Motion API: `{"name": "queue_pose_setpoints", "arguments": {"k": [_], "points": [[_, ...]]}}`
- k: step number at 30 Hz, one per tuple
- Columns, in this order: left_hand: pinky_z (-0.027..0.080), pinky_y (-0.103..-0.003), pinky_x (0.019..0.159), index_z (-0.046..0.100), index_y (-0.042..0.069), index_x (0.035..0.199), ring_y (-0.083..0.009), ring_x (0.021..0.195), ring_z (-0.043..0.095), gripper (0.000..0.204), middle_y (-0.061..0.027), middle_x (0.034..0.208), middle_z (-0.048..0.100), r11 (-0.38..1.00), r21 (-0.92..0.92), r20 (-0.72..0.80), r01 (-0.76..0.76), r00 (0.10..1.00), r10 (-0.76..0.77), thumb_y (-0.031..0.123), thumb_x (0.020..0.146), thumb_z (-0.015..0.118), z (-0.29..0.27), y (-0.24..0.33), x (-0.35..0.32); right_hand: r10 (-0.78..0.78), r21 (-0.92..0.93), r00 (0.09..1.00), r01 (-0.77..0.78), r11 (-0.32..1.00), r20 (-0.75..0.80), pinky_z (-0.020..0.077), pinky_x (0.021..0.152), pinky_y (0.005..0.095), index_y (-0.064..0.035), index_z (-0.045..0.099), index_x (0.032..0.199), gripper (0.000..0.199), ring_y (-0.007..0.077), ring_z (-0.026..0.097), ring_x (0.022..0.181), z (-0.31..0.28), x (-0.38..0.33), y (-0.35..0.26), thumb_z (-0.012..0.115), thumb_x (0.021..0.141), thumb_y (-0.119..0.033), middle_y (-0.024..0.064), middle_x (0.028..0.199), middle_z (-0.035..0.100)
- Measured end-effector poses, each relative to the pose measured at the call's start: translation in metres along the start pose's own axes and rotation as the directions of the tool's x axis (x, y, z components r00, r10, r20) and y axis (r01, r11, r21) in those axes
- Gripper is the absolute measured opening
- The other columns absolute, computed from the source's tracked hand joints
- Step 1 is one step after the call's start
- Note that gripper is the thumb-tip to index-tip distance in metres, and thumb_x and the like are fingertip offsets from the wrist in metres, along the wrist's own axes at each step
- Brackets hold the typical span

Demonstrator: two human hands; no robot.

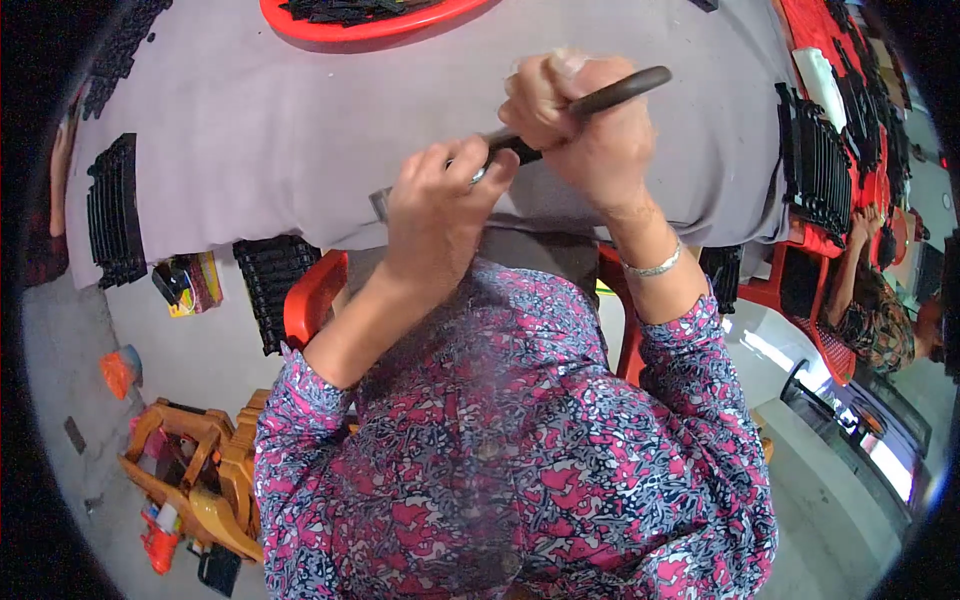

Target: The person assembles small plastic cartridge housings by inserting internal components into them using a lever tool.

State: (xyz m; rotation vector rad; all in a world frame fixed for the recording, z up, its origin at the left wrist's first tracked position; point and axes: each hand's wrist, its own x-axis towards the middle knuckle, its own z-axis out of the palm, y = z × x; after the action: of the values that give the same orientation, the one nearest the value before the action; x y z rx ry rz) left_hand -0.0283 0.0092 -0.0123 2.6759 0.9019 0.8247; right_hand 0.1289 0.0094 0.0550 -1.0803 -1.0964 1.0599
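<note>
My right hand point(595, 140) is closed in a fist round a dark, round-ended handle point(635, 88), whose free end sticks out to the upper right. Beside it, lower left, my left hand point(440, 205) has its fingers curled round a black piece point(515, 148) that shows between the hands. Whether this piece and the handle are one object I cannot tell; the fingers hide where they meet. Both hands are above the near part of a table with a grey cloth point(250, 130). A small greyish edge point(378, 203) shows just left of my left hand.
A red tray point(400, 28) of black pieces stands at the far side. Rows of black parts lie at the left point(115, 210) and right point(815, 150) table edges. Red chair arms point(312, 300) flank me. Another person's arm point(850, 265) is at the right; wooden furniture point(190, 460) stands lower left.
</note>
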Motion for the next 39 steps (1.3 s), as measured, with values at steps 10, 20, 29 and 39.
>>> {"name": "queue_pose_setpoints", "arguments": {"k": [10,20,29,39], "points": [[0.048,-0.039,0.084,0.067,0.010,0.108,-0.0245,0.095,0.060,0.028,-0.0055,0.104,0.060,1.000,-0.018,0.034,0.007,0.999,-0.006,0.015,0.082,0.059,-0.006,0.003,0.003,-0.040,-0.003,0.997,0.041,0.999,0.069,0.0194,0.047,0.0295,-0.0121,0.029,0.059,0.048,0.0099,0.020,0.050,-0.005,0.003,0.005,0.042,0.100,-0.034,-0.0032,0.056,0.027],[0.047,-0.039,0.085,0.068,0.012,0.110,-0.0245,0.095,0.059,0.029,-0.0052,0.107,0.060,1.000,0.007,0.037,-0.011,0.999,0.010,0.015,0.083,0.058,-0.002,0.000,0.001,-0.019,-0.008,0.993,0.020,1.000,0.116,0.0189,0.047,0.0292,-0.0111,0.028,0.060,0.048,0.0096,0.021,0.050,-0.006,0.001,0.011,0.043,0.099,-0.034,-0.0024,0.057,0.028],[0.046,-0.039,0.079,0.066,0.008,0.111,-0.0256,0.091,0.058,0.032,-0.0065,0.104,0.059,0.997,-0.054,-0.016,-0.056,0.998,0.055,0.014,0.081,0.055,-0.002,-0.001,0.004,-0.065,-0.029,0.987,0.071,0.997,0.149,0.0184,0.047,0.0289,-0.0101,0.028,0.060,0.049,0.0094,0.021,0.050,-0.009,-0.001,0.017,0.044,0.099,-0.035,-0.0018,0.058,0.029],[0.046,-0.038,0.078,0.067,0.005,0.107,-0.0252,0.088,0.058,0.029,-0.0082,0.105,0.061,0.997,-0.047,-0.071,-0.063,0.996,0.060,0.010,0.080,0.057,0.000,-0.001,0.002,-0.070,0.190,0.988,0.043,0.981,0.141,0.0183,0.047,0.0288,-0.0121,0.029,0.061,0.048,0.0085,0.020,0.051,-0.013,0.003,0.020,0.043,0.098,-0.040,-0.0033,0.057,0.026]]}}
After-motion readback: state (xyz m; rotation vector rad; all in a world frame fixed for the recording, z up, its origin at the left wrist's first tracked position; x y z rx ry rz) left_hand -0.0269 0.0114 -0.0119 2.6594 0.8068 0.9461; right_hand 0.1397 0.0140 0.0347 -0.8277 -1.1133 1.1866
